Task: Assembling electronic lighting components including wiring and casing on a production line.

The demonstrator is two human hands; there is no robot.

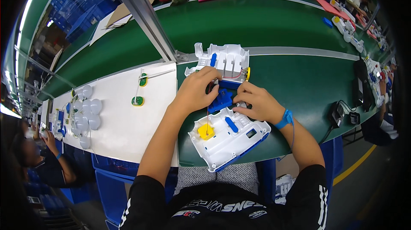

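Note:
Two white plastic housing halves lie open on the green bench before me: the far half (232, 61) shows ribbed compartments, and the near half (222, 129) holds a yellow square part (206, 132) with a thin wire. Between them sits a blue plastic part (221, 100). My left hand (197, 89) is closed at the far half's near edge, fingertips by the wires; its grip is hidden. My right hand (258, 103) has its fingers pinched together beside the blue part, above the near half's far edge. Whatever it pinches is too small to name.
On a white sheet (158, 114) at left lie two small green boards (138, 100) and several white domes (87, 114). A metal post (145, 20) rises behind. Black adapters (338, 116) lie at right. A blue wrist strap (285, 119) with a cord circles my right wrist. Other people work nearby.

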